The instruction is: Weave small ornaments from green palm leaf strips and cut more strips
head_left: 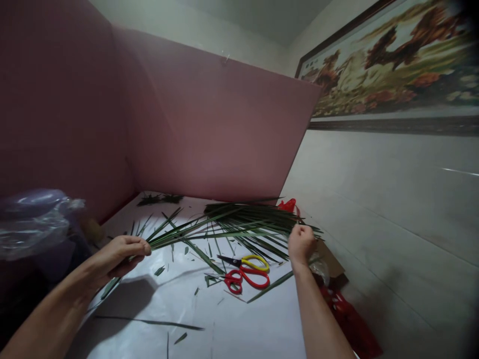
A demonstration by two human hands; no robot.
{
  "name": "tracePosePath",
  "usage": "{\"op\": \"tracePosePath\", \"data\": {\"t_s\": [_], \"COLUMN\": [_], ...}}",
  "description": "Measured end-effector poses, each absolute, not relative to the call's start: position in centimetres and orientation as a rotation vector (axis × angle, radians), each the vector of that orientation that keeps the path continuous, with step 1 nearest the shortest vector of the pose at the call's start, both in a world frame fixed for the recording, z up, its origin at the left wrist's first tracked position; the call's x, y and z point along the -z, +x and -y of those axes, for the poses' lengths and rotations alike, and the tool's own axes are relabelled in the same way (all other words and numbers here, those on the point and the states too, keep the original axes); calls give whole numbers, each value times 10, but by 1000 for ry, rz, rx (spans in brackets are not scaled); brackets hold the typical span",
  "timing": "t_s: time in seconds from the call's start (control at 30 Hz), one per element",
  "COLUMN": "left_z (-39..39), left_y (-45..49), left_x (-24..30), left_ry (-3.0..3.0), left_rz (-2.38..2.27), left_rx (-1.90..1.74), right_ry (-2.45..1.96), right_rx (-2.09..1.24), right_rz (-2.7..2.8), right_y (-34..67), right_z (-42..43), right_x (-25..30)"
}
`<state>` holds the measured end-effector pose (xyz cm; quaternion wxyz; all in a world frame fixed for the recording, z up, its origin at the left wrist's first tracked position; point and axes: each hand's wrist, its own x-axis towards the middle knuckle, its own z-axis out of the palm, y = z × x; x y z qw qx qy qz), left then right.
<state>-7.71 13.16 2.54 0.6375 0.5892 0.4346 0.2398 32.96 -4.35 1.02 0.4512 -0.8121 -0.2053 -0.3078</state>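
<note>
Several long green leaf strips (175,233) run from my left hand (129,252), which is closed around one end of them at the left of the table. Their other ends stretch towards a pile of long narrow leaves (250,214) at the back right. Over the right end of that pile is my right hand (301,244), its fingers pinched together at the leaf tips; exactly which leaf it grips is hard to see. Between the hands, scissors with yellow and red handles (256,271) lie on the table, overlapping a smaller red-handled pair (233,281).
Cut leaf scraps (159,270) are scattered over the white tabletop (239,324). Pink panels (220,124) rise behind and to the left. A clear plastic bag (37,219) bulges at the left, and a red bag (348,319) sits beyond the table's right edge.
</note>
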Motion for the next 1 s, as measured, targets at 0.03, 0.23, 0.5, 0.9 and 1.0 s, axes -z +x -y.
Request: {"op": "tracePosePath", "data": {"t_s": [0.03,0.23,0.5,0.9,1.0], "left_z": [-133,-116,-86,-73,-72], "left_y": [-78,-70,-37,-24,-25], "left_x": [-25,-32,-21,1,-2], "left_ry": [1314,1203,973,1121,1106], "left_rz": [-987,-757,-446,-673,-677], "left_rx": [-575,-648,-760,-624,-595], "right_ry": [-1995,-1904,-1768,-1626,-1618], "right_rx": [759,600,431,32,16], "right_rz": [448,668,1290,1952,1968], "right_y": [336,307,212,171,165], "right_z": [47,35,21,27,25], "right_x": [-11,-12,0,14,12]}}
